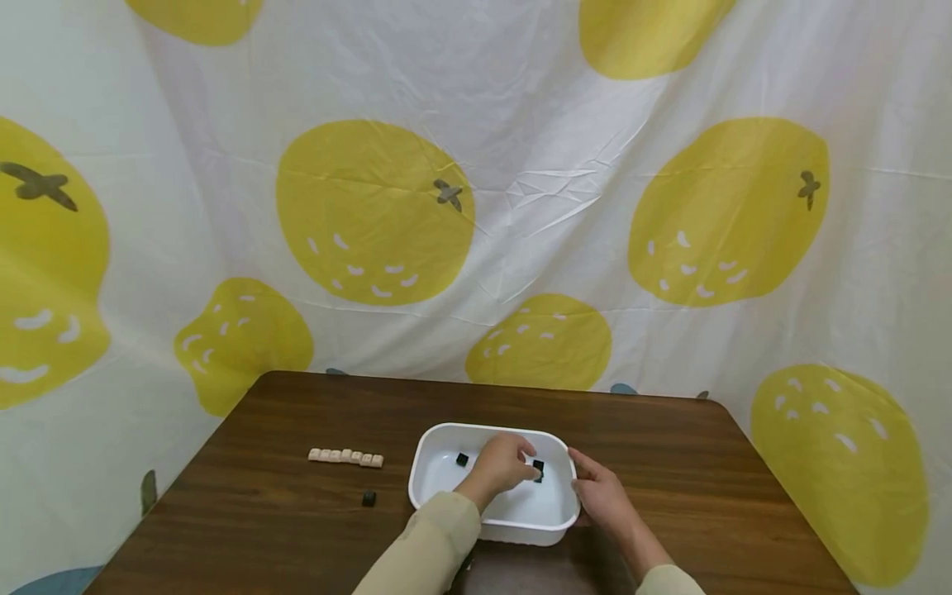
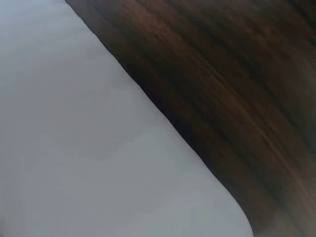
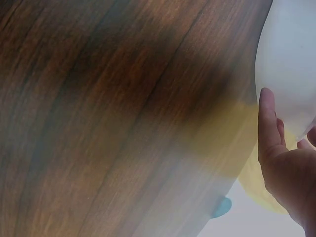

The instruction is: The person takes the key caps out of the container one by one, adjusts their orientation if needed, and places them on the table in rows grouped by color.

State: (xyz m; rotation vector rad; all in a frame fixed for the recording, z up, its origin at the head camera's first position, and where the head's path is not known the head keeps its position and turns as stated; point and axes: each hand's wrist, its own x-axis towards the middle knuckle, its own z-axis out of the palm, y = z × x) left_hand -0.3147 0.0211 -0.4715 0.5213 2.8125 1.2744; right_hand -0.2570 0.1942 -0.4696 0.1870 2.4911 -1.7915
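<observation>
A white rectangular basin (image 1: 521,524) stands near the front of the table. My left hand (image 1: 500,464) reaches down inside it, thumb and fingertips close around small dark blocks (image 1: 539,467) that look like keycaps. Whether it pinches one is unclear. Another dark block (image 1: 462,459) lies on the basin floor, left of that hand. My right hand (image 1: 604,496) touches the basin's right end from outside. In the right wrist view, a straight finger of the right hand (image 3: 286,163) lies against the white wall. The left wrist view shows only a blurred white surface (image 2: 89,138) beside wood.
Left of the basin, several cream keycap-like blocks (image 1: 345,456) form a row on the brown wooden table (image 1: 684,487). A single dark block (image 1: 368,498) sits nearer the front. Behind the table hangs a white curtain (image 1: 535,190) printed with yellow fruit.
</observation>
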